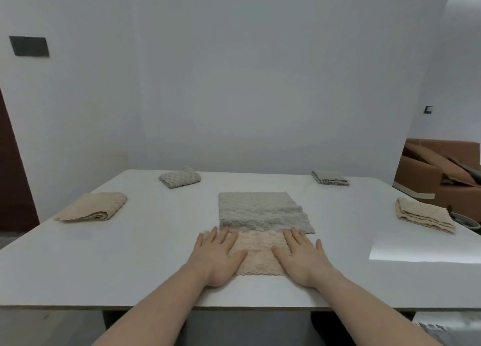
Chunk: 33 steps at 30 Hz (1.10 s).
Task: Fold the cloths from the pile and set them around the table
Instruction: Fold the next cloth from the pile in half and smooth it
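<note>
A beige cloth [259,252] lies folded flat near the front edge of the white table [78,262]. My left hand [217,257] presses flat on its left side, fingers straight. On its right side my right hand [302,257] presses down the same way. Just behind it lies a grey cloth [263,211], spread flat, its near edge touching the beige one. Folded cloths sit around the table: a beige one [93,210] at the left, a grey one [180,177] at the far left, a grey one [330,177] at the far right, a beige one [423,214] at the right.
A plain white wall stands behind the table. A brown sofa [440,171] with cushions is beyond the table's right edge. A dark door [13,168] is at the left. A bright patch of light falls on the table's right front.
</note>
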Motion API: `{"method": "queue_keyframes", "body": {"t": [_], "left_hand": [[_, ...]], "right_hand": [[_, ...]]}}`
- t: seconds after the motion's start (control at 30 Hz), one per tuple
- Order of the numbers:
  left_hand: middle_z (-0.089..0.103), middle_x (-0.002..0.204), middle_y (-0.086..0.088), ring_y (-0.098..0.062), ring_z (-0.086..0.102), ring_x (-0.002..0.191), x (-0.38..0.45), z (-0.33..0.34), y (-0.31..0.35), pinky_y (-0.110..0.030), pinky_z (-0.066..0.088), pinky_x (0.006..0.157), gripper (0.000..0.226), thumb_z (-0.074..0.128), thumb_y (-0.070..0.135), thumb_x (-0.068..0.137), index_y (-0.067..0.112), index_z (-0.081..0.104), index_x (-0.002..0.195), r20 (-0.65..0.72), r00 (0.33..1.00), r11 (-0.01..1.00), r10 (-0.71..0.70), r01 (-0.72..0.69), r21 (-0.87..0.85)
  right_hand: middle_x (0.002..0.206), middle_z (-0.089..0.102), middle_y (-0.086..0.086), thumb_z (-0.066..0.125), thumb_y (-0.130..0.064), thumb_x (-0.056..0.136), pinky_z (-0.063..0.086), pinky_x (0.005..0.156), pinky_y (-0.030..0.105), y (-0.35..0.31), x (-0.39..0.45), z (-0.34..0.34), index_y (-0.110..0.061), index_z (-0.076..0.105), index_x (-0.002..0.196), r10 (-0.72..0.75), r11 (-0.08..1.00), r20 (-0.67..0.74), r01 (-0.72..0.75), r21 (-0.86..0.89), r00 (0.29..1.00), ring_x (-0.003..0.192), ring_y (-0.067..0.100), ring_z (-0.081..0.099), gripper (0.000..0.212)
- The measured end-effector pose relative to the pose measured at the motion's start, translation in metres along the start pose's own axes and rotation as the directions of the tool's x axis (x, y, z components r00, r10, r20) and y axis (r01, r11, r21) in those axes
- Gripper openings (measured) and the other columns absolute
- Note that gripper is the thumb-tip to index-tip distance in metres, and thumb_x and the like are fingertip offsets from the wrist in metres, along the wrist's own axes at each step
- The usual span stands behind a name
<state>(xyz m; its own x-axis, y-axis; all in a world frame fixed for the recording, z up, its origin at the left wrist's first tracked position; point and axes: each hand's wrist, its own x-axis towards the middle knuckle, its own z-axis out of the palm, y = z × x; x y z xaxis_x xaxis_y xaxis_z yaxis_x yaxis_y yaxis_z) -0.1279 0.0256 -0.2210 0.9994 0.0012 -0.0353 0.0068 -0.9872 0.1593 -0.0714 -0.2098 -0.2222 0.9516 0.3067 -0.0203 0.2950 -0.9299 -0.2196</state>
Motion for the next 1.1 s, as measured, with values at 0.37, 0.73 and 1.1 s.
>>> {"method": "queue_keyframes", "body": {"t": [0.37,0.73,1.1], "left_hand": [[-0.007,0.17,0.011,-0.016,-0.009,0.157,-0.022,0.002,-0.043,-0.046,-0.008,0.126,0.074,0.009,0.07,0.099,0.034,-0.003,0.163,-0.038,0.996,0.995,-0.085,0.083,-0.05],[-0.001,0.17,0.012,-0.016,-0.005,0.157,-0.026,0.002,-0.044,-0.046,-0.006,0.127,0.071,0.014,0.066,0.1,0.034,0.004,0.163,-0.08,0.993,0.991,-0.087,0.078,-0.11],[0.005,0.17,0.012,-0.017,-0.001,0.157,-0.026,0.003,-0.045,-0.047,-0.005,0.127,0.072,0.019,0.064,0.099,0.034,0.01,0.163,-0.11,0.99,0.986,-0.094,0.077,-0.149]], "right_hand": [[0.169,0.004,-0.012,0.014,-0.07,0.098,-0.005,0.124,0.05,0.046,-0.012,-0.009,-0.025,0.005,0.162,0.093,0.995,0.023,-0.094,0.031,0.995,0.156,0.012,-0.002,0.079],[0.147,0.044,0.005,0.055,-0.056,0.084,0.032,0.114,0.042,0.021,0.006,-0.028,-0.033,0.048,0.141,0.368,0.904,-0.018,-0.353,0.242,0.93,0.136,0.028,0.043,0.062],[0.086,0.073,0.003,0.064,-0.036,0.083,0.045,0.076,0.027,0.023,0.004,-0.029,-0.019,0.071,0.078,0.457,0.78,0.002,-0.401,0.481,0.89,0.09,0.018,0.061,0.019]]}}
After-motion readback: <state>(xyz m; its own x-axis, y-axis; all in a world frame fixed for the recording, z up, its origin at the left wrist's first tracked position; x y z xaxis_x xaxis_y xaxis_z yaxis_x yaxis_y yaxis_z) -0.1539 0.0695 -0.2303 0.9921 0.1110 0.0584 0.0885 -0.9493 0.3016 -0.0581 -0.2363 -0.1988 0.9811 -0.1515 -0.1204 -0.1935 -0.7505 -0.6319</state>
